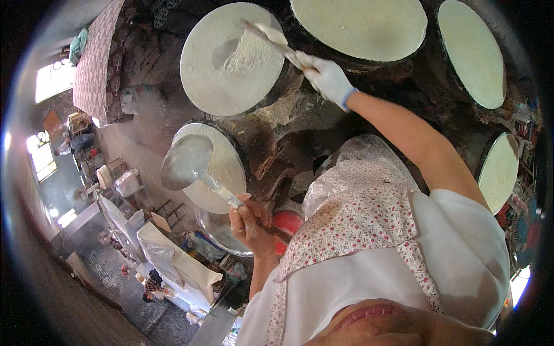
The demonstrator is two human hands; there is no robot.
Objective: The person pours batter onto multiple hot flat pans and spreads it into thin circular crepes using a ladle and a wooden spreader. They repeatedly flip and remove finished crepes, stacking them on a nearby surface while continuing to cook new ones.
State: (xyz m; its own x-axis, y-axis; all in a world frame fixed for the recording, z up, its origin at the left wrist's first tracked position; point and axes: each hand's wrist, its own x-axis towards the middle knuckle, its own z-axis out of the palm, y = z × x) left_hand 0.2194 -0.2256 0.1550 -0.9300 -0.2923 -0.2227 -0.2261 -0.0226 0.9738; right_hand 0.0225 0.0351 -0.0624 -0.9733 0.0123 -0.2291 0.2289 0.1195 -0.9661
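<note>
My left hand (251,222), bare and smeared with pale batter, is closed round the handle of a large metal ladle (187,161). The bowl of the ladle hangs over the left part of a round, pale batter-coated griddle (222,173). My right hand (328,79) wears a white glove with a blue cuff and grips a long flat wooden spatula (268,43). A lump of pale batter clings near the spatula's far end. The spatula reaches over a second round griddle (208,69), whose pale layer shows a rough, wrinkled patch below the blade.
More batter-coated griddles stand around me: a far one (369,26), a far-right one (473,55) and one at my right side (501,173). A metal basin (222,230) and a red container (287,222) sit by my left hand. Another person (156,285) is at lower left.
</note>
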